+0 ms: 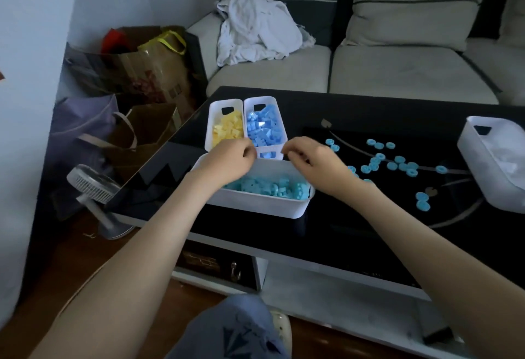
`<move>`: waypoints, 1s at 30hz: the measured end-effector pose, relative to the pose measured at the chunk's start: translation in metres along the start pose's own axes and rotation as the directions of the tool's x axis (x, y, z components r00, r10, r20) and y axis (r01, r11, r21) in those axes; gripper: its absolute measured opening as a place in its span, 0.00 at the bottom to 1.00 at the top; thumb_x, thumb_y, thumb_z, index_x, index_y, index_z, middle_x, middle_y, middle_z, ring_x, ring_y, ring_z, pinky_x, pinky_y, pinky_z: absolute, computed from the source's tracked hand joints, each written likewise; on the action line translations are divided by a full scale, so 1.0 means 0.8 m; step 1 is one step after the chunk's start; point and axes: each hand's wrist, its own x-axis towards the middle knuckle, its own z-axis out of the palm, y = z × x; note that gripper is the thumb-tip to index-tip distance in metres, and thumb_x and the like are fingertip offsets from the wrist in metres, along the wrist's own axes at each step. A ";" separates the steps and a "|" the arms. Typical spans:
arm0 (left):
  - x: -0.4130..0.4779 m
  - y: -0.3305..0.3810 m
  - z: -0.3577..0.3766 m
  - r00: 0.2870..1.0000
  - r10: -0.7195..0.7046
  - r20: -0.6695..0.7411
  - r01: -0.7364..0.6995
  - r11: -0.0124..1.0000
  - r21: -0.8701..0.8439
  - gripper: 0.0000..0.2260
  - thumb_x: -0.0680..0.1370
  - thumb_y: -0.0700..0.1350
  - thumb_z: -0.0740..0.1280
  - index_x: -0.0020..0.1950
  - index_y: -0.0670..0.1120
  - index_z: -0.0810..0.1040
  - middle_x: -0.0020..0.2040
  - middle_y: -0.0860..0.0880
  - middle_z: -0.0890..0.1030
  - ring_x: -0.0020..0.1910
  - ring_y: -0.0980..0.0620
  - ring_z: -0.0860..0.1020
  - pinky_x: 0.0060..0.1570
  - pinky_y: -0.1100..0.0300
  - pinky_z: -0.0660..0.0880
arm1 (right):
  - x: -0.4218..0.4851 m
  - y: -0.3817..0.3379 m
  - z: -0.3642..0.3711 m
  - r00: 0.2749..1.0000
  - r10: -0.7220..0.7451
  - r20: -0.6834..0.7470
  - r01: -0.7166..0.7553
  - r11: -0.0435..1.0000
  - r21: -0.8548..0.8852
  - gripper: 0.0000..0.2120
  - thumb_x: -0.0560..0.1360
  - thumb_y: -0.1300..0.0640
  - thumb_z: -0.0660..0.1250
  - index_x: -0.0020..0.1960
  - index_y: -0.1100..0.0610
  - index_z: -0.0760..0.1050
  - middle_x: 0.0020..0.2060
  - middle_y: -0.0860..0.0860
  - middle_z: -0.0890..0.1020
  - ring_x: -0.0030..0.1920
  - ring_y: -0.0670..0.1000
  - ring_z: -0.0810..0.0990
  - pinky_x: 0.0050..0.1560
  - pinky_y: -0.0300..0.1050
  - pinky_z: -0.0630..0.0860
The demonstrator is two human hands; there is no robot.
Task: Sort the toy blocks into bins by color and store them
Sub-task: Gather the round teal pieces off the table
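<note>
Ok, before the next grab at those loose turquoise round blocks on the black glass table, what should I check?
1. Loose turquoise round blocks cleared off the black glass table: not ok, many unsorted.
2. Near white plastic bin of turquoise blocks has room: ok.
3. Far white bin of yellow blocks unmixed: ok.
4. Far white bin of blue blocks unmixed: ok.
5. Left hand empty: cannot tell, fingers curled.
6. Right hand empty: cannot tell, fingers curled.

The left hand and right hand hover, fingers curled, over the white bin of teal blocks.
</note>
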 end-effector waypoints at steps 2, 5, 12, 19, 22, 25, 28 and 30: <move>0.002 0.029 0.003 0.992 0.053 -0.115 -0.057 0.998 -0.031 0.09 0.79 0.44 0.58 0.48 0.43 0.77 0.47 0.48 0.81 0.45 0.48 0.78 0.47 0.50 0.76 | -0.017 0.027 -0.027 0.991 0.126 -0.054 -0.125 0.992 0.007 0.11 0.78 0.64 0.57 0.55 0.56 0.75 0.49 0.50 0.79 0.48 0.47 0.78 0.50 0.39 0.74; 0.007 0.086 0.017 0.962 0.148 -0.229 -0.176 0.978 -0.109 0.08 0.79 0.42 0.59 0.49 0.44 0.77 0.46 0.50 0.79 0.42 0.51 0.77 0.44 0.57 0.73 | -0.049 0.078 -0.065 0.934 0.334 -0.129 -0.341 0.939 -0.041 0.12 0.79 0.61 0.57 0.60 0.53 0.71 0.52 0.51 0.77 0.49 0.49 0.78 0.46 0.39 0.74; 0.016 0.210 0.120 0.965 0.252 0.078 -0.251 0.968 -0.022 0.21 0.79 0.51 0.60 0.69 0.44 0.65 0.69 0.43 0.65 0.67 0.43 0.66 0.64 0.48 0.65 | -0.138 0.155 -0.100 0.711 0.679 -0.183 -0.670 0.574 -0.472 0.40 0.72 0.31 0.56 0.76 0.45 0.44 0.76 0.52 0.52 0.75 0.57 0.50 0.70 0.62 0.49; 0.061 0.207 0.207 0.970 -0.088 0.228 0.057 0.989 0.138 0.29 0.79 0.64 0.42 0.76 0.55 0.38 0.76 0.44 0.33 0.74 0.38 0.36 0.69 0.36 0.37 | -0.133 0.184 -0.090 0.754 0.622 -0.211 -0.607 0.537 -0.586 0.35 0.75 0.32 0.46 0.76 0.45 0.40 0.77 0.55 0.45 0.76 0.58 0.43 0.72 0.62 0.43; 0.081 0.202 0.222 0.981 0.029 0.191 -0.057 0.988 0.142 0.26 0.80 0.62 0.41 0.77 0.56 0.43 0.77 0.44 0.39 0.75 0.41 0.39 0.69 0.38 0.38 | -0.108 0.199 -0.097 0.793 0.593 -0.139 -0.550 0.599 -0.583 0.34 0.77 0.35 0.48 0.75 0.43 0.35 0.76 0.55 0.42 0.76 0.58 0.42 0.72 0.60 0.43; 0.098 0.206 0.230 0.974 0.181 0.134 -0.203 0.965 0.168 0.22 0.81 0.57 0.45 0.74 0.54 0.56 0.74 0.44 0.57 0.73 0.43 0.54 0.70 0.39 0.48 | -0.087 0.212 -0.096 0.879 0.476 -0.017 -0.387 0.692 -0.609 0.28 0.80 0.42 0.48 0.76 0.42 0.39 0.76 0.51 0.50 0.75 0.56 0.51 0.71 0.60 0.50; 0.103 0.207 0.239 0.962 0.272 0.010 -0.266 0.933 0.243 0.19 0.81 0.54 0.48 0.70 0.50 0.61 0.67 0.45 0.65 0.66 0.44 0.63 0.65 0.44 0.59 | -0.082 0.221 -0.094 0.919 0.395 -0.004 -0.300 0.690 -0.659 0.23 0.81 0.45 0.47 0.74 0.46 0.53 0.71 0.50 0.63 0.70 0.55 0.60 0.67 0.57 0.58; 0.102 0.205 0.242 0.946 0.320 -0.054 -0.296 0.919 0.260 0.18 0.81 0.53 0.50 0.68 0.47 0.64 0.64 0.44 0.68 0.61 0.45 0.66 0.59 0.48 0.63 | -0.085 0.222 -0.092 0.942 0.332 -0.041 -0.267 0.672 -0.690 0.21 0.81 0.46 0.49 0.72 0.49 0.59 0.66 0.51 0.67 0.65 0.55 0.65 0.62 0.55 0.63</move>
